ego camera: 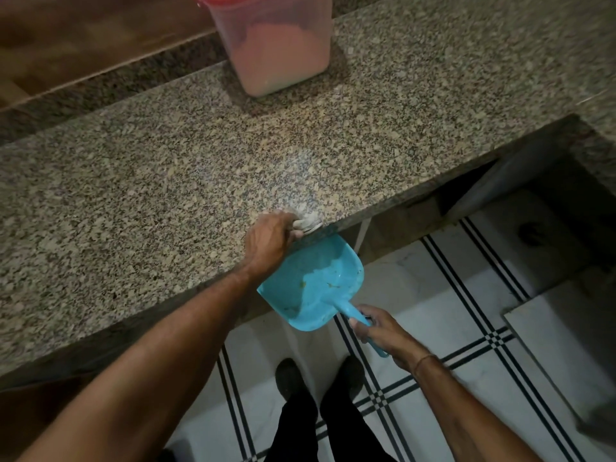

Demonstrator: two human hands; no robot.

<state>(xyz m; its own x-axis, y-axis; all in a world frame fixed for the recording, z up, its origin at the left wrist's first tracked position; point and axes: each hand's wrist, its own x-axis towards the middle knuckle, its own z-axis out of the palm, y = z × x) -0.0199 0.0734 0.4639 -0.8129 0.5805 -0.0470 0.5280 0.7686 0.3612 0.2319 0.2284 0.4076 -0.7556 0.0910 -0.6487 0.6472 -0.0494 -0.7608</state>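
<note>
Step in hand: I judge this to be the sweep of pale residue (308, 224) off the granite counter (166, 195) into the dustpan (313, 278).
Left hand (270, 241): at the counter's front edge, fingers curled over the residue; I cannot tell whether it holds a cloth.
Right hand (383, 335): wrapped firmly round the dustpan's handle.
Dustpan position: tilted, mouth tucked just under the counter lip, directly below the left hand; a few scraps inside.
Next move: draw the residue over the lip, keeping the pan tight to the edge.
</note>
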